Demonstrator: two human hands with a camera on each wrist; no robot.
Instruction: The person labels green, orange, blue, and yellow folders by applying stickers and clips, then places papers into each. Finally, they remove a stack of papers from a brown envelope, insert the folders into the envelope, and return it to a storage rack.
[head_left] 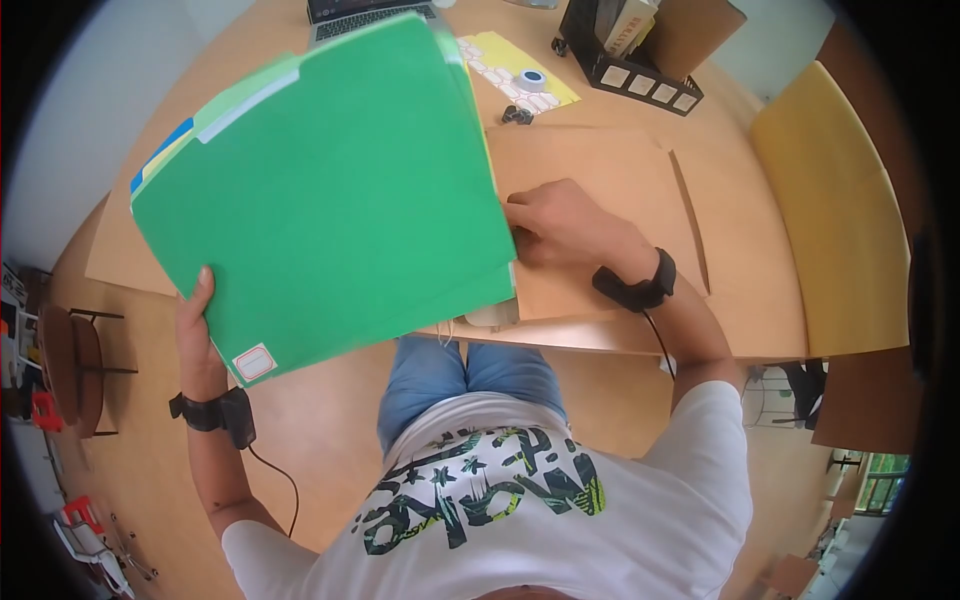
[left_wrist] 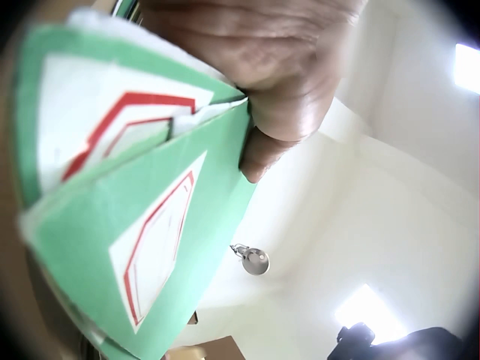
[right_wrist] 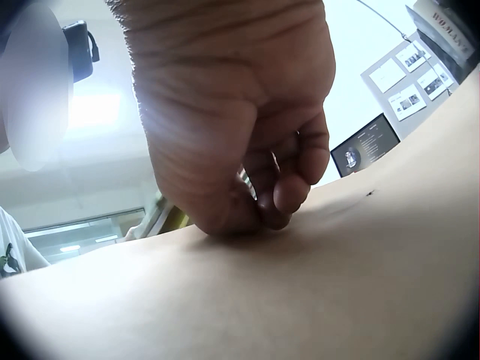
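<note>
A stack of file folders, the top one green (head_left: 340, 210), is held tilted up over the table's left half. My left hand (head_left: 198, 320) grips its lower left corner, thumb across the front near a white label with a red border; the labelled corners (left_wrist: 157, 240) fan apart in the left wrist view. A flat brown envelope (head_left: 620, 190) lies to the right. My right hand (head_left: 570, 225) has its fingers curled down at the envelope's left edge, beside the folders. In the right wrist view the curled fingers (right_wrist: 291, 191) meet the brown surface; the thumb and index tips are hidden.
A laptop (head_left: 370, 18) stands at the back, partly behind the folders. A yellow sheet (head_left: 497, 60) with a roll of tape (head_left: 530, 80) on it and a black desk organizer (head_left: 640, 85) with books lie beyond the envelope. A yellow panel (head_left: 830, 210) stands along the table's right side.
</note>
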